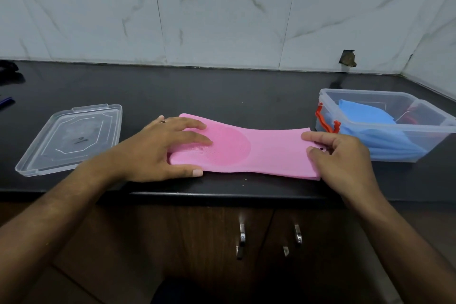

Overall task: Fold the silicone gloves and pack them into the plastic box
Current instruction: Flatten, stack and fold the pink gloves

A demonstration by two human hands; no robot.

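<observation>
Pink silicone glove (259, 155), flat and ribbed with a round patch of bristles near its middle, lies stretched lengthwise along the front edge of the black stone counter (197, 91). From my remote seat I see the left hand (160, 148) laid palm-down on the finger end of the glove, fingers spread and flat against the silicone, thumb lying along the near edge; a ring shows on one finger. The right hand (343, 158) grips the cuff end, thumb on top and fingers curled beneath, pinching the edge where a small hole is visible. The glove sags slightly between the two hands.

Just beside the right hand, at the right end of the counter, stands the clear rectangular plastic box (404, 128) with an orange clip handle (325, 118) on its near-left end. Inside it rests a folded blue silicone glove (365, 113), leaning against the front wall; something dark and reddish sits in the far-right part, too unclear for me to name. The box's clear plastic lid (69, 138) lies flat on the counter well to the left, apart from the glove. White marble-patterned tiles (222, 12) back the counter, and dark wooden cabinet doors with metal handles (269, 237) sit below it.
</observation>
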